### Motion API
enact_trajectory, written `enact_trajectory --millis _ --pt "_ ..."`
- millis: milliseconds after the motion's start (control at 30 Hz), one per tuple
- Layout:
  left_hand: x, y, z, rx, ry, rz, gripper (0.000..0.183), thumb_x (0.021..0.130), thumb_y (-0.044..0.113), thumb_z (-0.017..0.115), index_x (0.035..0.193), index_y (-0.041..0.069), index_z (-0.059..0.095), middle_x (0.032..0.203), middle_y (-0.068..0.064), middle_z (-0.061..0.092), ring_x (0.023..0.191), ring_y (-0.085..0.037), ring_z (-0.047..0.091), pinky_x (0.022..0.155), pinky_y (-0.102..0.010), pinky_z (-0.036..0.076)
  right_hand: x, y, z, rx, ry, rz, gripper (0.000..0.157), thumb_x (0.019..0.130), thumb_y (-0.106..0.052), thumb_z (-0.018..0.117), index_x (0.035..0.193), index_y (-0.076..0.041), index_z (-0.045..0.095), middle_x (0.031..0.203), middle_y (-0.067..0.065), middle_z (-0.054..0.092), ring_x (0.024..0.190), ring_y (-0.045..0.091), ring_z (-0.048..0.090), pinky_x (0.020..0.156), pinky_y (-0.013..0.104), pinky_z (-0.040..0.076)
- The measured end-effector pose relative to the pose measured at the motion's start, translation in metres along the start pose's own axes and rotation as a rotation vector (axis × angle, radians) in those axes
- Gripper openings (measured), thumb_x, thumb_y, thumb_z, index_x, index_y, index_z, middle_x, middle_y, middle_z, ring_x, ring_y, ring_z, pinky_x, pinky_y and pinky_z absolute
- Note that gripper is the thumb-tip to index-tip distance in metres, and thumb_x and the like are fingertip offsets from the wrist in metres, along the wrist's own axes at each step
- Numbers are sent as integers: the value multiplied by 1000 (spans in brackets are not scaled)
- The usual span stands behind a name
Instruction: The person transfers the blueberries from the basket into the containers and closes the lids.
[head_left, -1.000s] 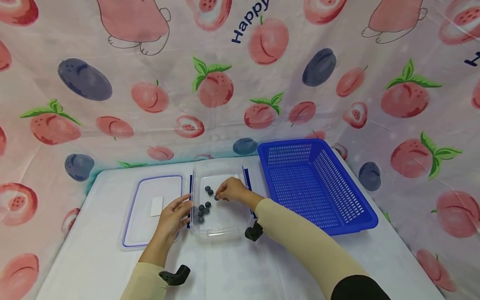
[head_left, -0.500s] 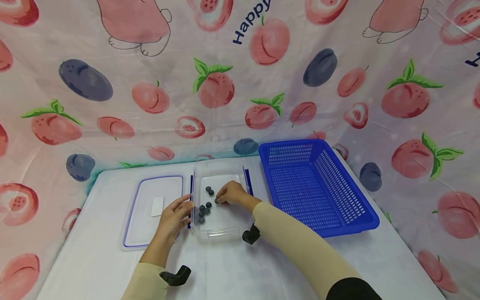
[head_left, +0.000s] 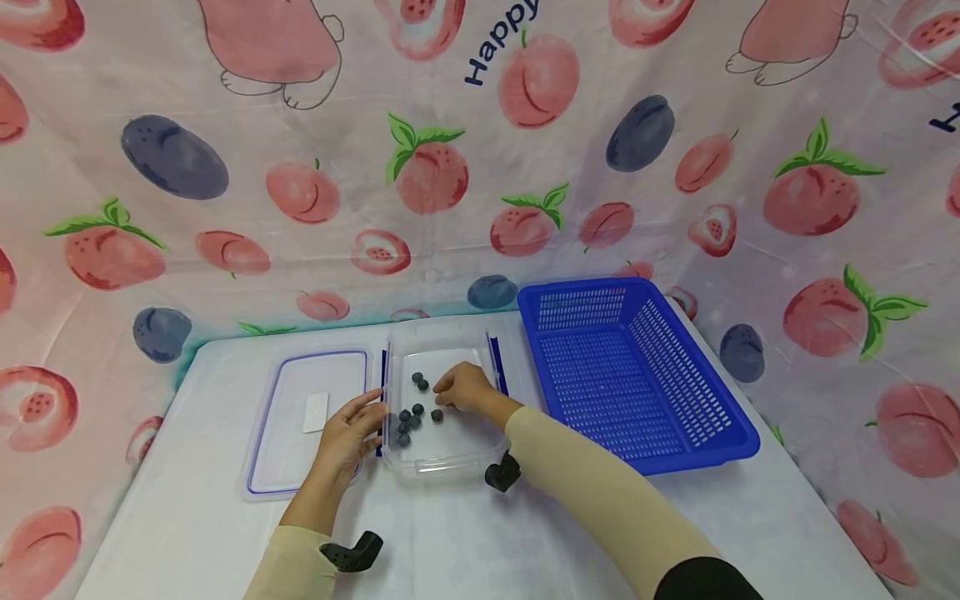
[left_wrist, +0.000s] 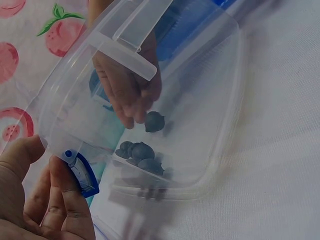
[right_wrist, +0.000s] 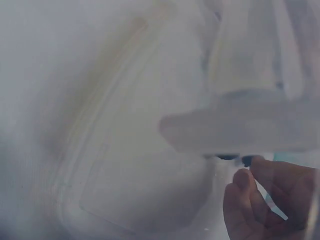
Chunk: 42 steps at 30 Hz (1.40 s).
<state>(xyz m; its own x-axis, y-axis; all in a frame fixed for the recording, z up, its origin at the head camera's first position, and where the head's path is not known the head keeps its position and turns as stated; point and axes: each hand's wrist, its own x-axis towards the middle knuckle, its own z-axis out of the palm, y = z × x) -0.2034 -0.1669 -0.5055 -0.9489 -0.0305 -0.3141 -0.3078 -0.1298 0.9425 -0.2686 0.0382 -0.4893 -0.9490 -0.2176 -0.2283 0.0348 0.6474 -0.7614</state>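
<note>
A clear plastic food container (head_left: 465,442) stands on the white table with several blueberries (head_left: 416,422) inside, mostly toward its left. My left hand (head_left: 348,433) grips its left side; in the left wrist view, the thumb is at the rim and the fingers are against a blue-edged clip (left_wrist: 85,176). Over the container floor, my right hand (head_left: 465,387) hangs with fingertips loosely bent and nothing seen between them. One lone blueberry (head_left: 437,415) lies just below those fingertips, apart from them. The right wrist view is hazy through the container's wall, with the right hand (right_wrist: 265,200) at its lower right.
Left of the container lies a clear lid (head_left: 281,467) with a blue seal and a white label (head_left: 315,412). A blue perforated basket (head_left: 637,392) stands close on the right. Behind the table hangs a fruit-printed cloth (head_left: 315,267).
The right hand held a blueberry at its fingertips, lowered it toward the container floor and let go. That blueberry now sits nearer the front. The left hand has stayed put.
</note>
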Motion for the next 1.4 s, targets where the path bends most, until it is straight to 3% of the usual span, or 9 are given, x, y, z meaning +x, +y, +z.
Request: enact_trajectory --millis 333,500,633,767,967,1067,1167,1300,1400 --pt "-1 1 2 45 23 21 54 92 22 70 140 6 51 90 16 69 83 -4 61 67 -19 54 -24 -25 -5 123 68 -168 19 89 -9 71 105 0 74 89 10 75 72 17 66 60 21 51" --pt "-8 6 -8 106 59 54 52 94 21 68 141 7 51 89 19 66 85 -4 61 69 -19 55 -42 -47 3 206 109 -253 20 93 -15 68 108 -3 73 91 10 74 78 23 69 61 21 51" --pt "-15 11 -28 127 133 98 50 95 27 67 139 9 53 91 20 65 84 -4 62 70 -20 56 -60 -66 16 276 135 -327 18 93 -15 67 107 -5 73 87 7 74 72 10 66 61 20 52" --pt "-21 17 -57 162 260 165 46 93 29 69 134 10 58 92 18 66 80 -3 64 67 -19 57 -80 -80 36 326 115 -394 16 92 -12 67 106 -8 73 85 1 73 69 -2 61 63 16 52" --pt "-28 13 -103 367 491 305 37 94 22 68 126 4 64 81 29 60 68 9 61 58 -13 53 -100 -91 76 336 24 -467 18 92 -9 66 109 -7 72 93 -1 73 77 -8 60 70 11 51" --pt "-30 7 -124 504 583 355 34 94 22 67 122 3 67 74 38 53 60 14 58 54 -9 50 -103 -91 98 292 -33 -489 24 92 -10 66 116 -6 69 102 1 73 85 -7 61 75 8 50" --pt "-30 0 -138 621 641 365 31 93 22 68 119 5 70 71 44 46 53 17 54 52 -7 45 -103 -86 117 134 -29 -515 33 92 -15 67 125 -7 65 116 2 68 100 -2 61 85 9 47" --pt "-29 -9 -150 720 680 353 29 91 24 69 115 7 72 70 48 41 53 24 46 57 -9 37 -97 -74 140 -105 94 -548 45 91 -20 68 134 -8 59 132 2 58 122 9 54 101 17 42" --pt "-27 -17 -157 744 696 337 30 91 26 69 114 7 72 70 48 40 57 29 41 62 -11 35 -90 -63 154 -170 191 -559 53 90 -17 69 139 -6 53 140 7 51 132 16 46 109 24 38"
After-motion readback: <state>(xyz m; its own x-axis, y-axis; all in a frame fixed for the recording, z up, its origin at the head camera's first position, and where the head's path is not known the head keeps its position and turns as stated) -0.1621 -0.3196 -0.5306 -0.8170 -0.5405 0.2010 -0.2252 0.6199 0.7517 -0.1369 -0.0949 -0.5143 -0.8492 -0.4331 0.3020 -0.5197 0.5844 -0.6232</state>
